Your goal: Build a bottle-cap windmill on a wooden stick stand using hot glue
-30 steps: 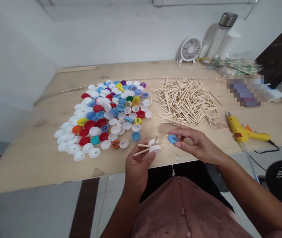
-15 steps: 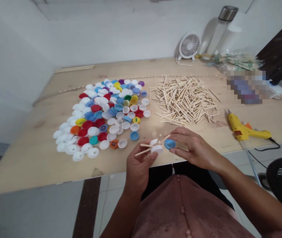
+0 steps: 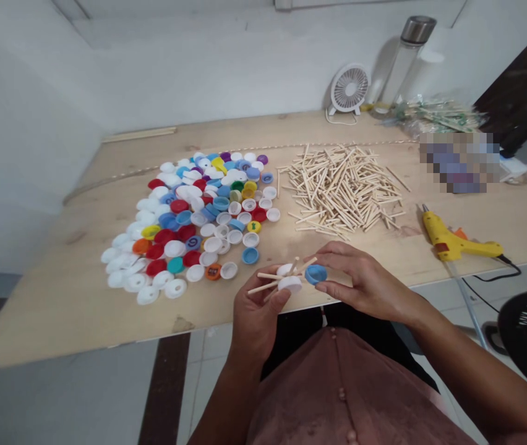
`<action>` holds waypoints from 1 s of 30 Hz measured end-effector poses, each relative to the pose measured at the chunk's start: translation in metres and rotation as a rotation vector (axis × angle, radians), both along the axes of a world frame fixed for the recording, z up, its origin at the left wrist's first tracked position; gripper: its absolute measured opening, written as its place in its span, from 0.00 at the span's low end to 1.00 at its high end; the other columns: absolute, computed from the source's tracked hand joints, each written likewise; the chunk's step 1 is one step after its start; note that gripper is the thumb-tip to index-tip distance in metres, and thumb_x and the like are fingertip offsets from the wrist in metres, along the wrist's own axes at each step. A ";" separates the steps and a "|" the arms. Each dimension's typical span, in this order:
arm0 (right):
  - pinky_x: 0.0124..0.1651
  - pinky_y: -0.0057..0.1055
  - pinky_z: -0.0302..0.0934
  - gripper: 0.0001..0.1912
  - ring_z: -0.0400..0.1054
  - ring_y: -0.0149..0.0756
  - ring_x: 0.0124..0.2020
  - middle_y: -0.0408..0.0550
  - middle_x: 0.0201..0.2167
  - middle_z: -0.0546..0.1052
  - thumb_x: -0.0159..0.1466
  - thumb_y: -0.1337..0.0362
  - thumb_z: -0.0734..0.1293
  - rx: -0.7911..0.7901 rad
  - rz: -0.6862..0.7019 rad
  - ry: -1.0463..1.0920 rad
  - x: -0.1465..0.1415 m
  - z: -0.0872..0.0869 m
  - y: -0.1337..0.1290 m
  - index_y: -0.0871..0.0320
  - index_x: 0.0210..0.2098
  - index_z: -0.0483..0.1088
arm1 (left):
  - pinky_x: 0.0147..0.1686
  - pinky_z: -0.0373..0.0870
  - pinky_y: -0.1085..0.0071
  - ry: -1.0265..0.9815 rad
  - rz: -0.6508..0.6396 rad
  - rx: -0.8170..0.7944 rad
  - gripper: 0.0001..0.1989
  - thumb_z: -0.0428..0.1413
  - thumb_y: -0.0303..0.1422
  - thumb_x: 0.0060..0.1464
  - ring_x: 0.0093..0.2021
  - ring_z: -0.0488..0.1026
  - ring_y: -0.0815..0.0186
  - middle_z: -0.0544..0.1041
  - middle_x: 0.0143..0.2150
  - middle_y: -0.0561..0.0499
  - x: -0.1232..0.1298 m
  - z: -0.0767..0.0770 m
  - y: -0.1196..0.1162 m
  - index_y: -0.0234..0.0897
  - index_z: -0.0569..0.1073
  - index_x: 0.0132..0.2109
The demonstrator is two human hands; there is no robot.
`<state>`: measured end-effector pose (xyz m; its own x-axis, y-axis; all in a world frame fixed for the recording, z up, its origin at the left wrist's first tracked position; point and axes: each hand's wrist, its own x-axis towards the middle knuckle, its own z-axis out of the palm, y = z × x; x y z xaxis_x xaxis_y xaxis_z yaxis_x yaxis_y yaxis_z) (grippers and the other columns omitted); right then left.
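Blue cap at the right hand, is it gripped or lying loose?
Gripped: the right hand pinches the blue cap between thumb and fingers.

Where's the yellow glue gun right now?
In the head view, the yellow glue gun lies on the right side of the table, near its front edge, right of the pile of wooden sticks.

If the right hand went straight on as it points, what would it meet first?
Probably the sticks and white caps in the left hand, beside the blue cap in the right hand; depth is unclear.
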<state>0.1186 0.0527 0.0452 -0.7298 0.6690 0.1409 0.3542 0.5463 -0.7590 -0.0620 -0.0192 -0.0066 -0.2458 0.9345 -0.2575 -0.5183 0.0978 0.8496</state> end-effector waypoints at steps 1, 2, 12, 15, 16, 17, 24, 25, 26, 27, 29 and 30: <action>0.50 0.36 0.63 0.16 0.67 0.38 0.48 0.51 0.45 0.73 0.65 0.63 0.65 0.017 -0.007 0.006 0.000 -0.001 -0.001 0.54 0.52 0.69 | 0.42 0.71 0.70 -0.013 0.007 -0.008 0.19 0.69 0.35 0.37 0.38 0.77 0.64 0.81 0.36 0.49 0.000 0.001 0.000 0.38 0.78 0.40; 0.52 0.38 0.63 0.18 0.66 0.39 0.50 0.51 0.47 0.73 0.65 0.62 0.65 0.034 -0.014 0.010 0.000 -0.001 -0.002 0.54 0.54 0.67 | 0.43 0.72 0.69 -0.032 0.018 -0.013 0.19 0.69 0.36 0.37 0.38 0.77 0.63 0.81 0.37 0.49 0.001 0.001 0.001 0.38 0.78 0.40; 0.51 0.45 0.60 0.13 0.66 0.44 0.51 0.54 0.48 0.73 0.63 0.62 0.65 0.381 -0.141 0.057 -0.002 -0.006 -0.008 0.55 0.48 0.67 | 0.45 0.72 0.71 -0.334 0.028 -0.033 0.11 0.68 0.33 0.40 0.38 0.77 0.67 0.79 0.37 0.51 0.005 0.011 0.007 0.36 0.78 0.32; 0.49 0.44 0.61 0.10 0.66 0.43 0.48 0.54 0.45 0.74 0.64 0.65 0.64 0.443 -0.144 0.038 -0.004 -0.007 -0.006 0.56 0.45 0.66 | 0.49 0.72 0.69 -0.399 0.039 -0.064 0.08 0.68 0.32 0.41 0.39 0.76 0.68 0.79 0.38 0.51 0.008 0.014 0.008 0.35 0.78 0.30; 0.49 0.43 0.60 0.09 0.66 0.43 0.47 0.54 0.44 0.74 0.64 0.66 0.63 0.461 -0.148 0.029 -0.005 -0.007 -0.005 0.57 0.44 0.66 | 0.50 0.71 0.68 -0.414 0.043 -0.076 0.08 0.68 0.31 0.41 0.40 0.76 0.67 0.79 0.38 0.51 0.009 0.015 0.008 0.34 0.78 0.30; 0.49 0.43 0.60 0.08 0.66 0.43 0.46 0.53 0.43 0.74 0.64 0.67 0.63 0.477 -0.152 0.022 -0.005 -0.007 -0.004 0.57 0.44 0.66 | 0.50 0.71 0.67 -0.428 0.045 -0.087 0.08 0.68 0.31 0.41 0.40 0.75 0.67 0.79 0.38 0.50 0.010 0.016 0.008 0.34 0.78 0.30; 0.47 0.41 0.59 0.05 0.67 0.41 0.43 0.51 0.38 0.75 0.66 0.65 0.61 0.505 -0.142 -0.001 -0.006 -0.007 -0.001 0.57 0.40 0.68 | 0.49 0.72 0.67 -0.506 0.021 -0.128 0.06 0.67 0.30 0.43 0.39 0.76 0.67 0.79 0.36 0.50 0.015 0.017 0.010 0.33 0.77 0.29; 0.47 0.41 0.59 0.05 0.67 0.41 0.43 0.51 0.38 0.75 0.66 0.65 0.61 0.504 -0.140 0.001 -0.006 -0.007 -0.001 0.57 0.40 0.68 | 0.49 0.72 0.67 -0.510 0.018 -0.130 0.07 0.66 0.30 0.43 0.40 0.76 0.67 0.79 0.36 0.50 0.015 0.017 0.010 0.33 0.77 0.30; 0.46 0.40 0.59 0.05 0.67 0.41 0.43 0.51 0.38 0.75 0.66 0.66 0.61 0.504 -0.138 0.005 -0.005 -0.008 0.000 0.57 0.39 0.69 | 0.49 0.72 0.67 -0.512 0.013 -0.133 0.07 0.66 0.30 0.44 0.40 0.76 0.66 0.79 0.36 0.50 0.016 0.017 0.010 0.33 0.78 0.30; 0.47 0.40 0.59 0.05 0.67 0.41 0.43 0.51 0.38 0.75 0.65 0.66 0.61 0.504 -0.133 0.009 -0.005 -0.008 0.001 0.57 0.39 0.69 | 0.49 0.72 0.67 -0.514 0.009 -0.137 0.07 0.66 0.30 0.44 0.40 0.76 0.66 0.79 0.36 0.50 0.016 0.017 0.010 0.32 0.78 0.31; 0.47 0.41 0.59 0.05 0.67 0.41 0.44 0.51 0.39 0.75 0.65 0.66 0.62 0.502 -0.117 0.010 -0.004 -0.008 0.002 0.57 0.40 0.68 | 0.48 0.72 0.67 -0.514 0.009 -0.144 0.07 0.67 0.30 0.43 0.40 0.76 0.66 0.80 0.36 0.49 0.016 0.017 0.011 0.32 0.78 0.30; 0.48 0.41 0.59 0.05 0.67 0.42 0.44 0.51 0.39 0.75 0.65 0.66 0.61 0.501 -0.107 0.009 -0.003 -0.008 0.002 0.56 0.40 0.68 | 0.48 0.72 0.68 -0.513 0.012 -0.146 0.07 0.67 0.31 0.43 0.40 0.76 0.66 0.80 0.36 0.49 0.017 0.017 0.011 0.32 0.78 0.31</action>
